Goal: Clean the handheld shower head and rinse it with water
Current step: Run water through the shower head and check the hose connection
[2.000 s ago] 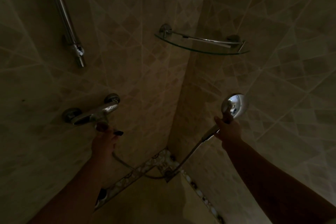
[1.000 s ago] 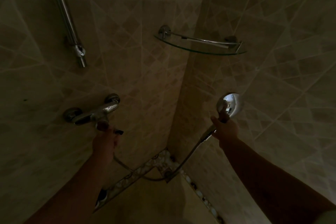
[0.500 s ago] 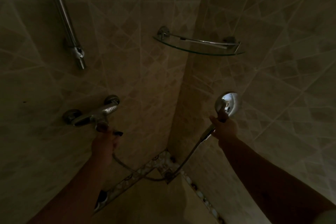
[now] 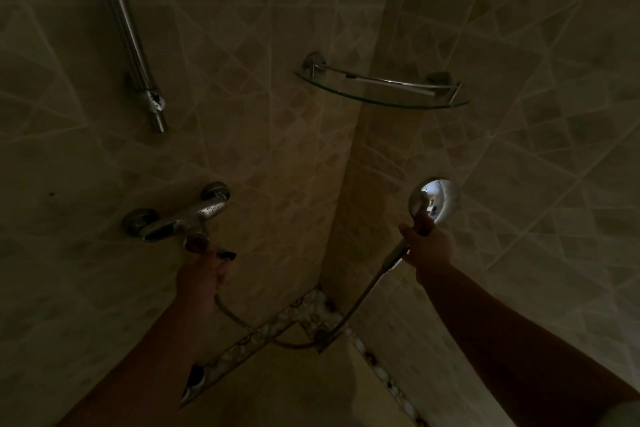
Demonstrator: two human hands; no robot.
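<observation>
Nothing moved: right hand (image 4: 429, 248) still holds shower head (image 4: 437, 198).

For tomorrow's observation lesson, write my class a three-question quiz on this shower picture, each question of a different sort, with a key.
1. True or false: the right hand holds the shower head by its handle.
2. Which is the left hand at? A the mixer tap, B the glass shelf, C the wall rail.
3. Fill in: the hose sags towards the tiled ____.

Key: 1 true; 2 A; 3 corner.
</observation>
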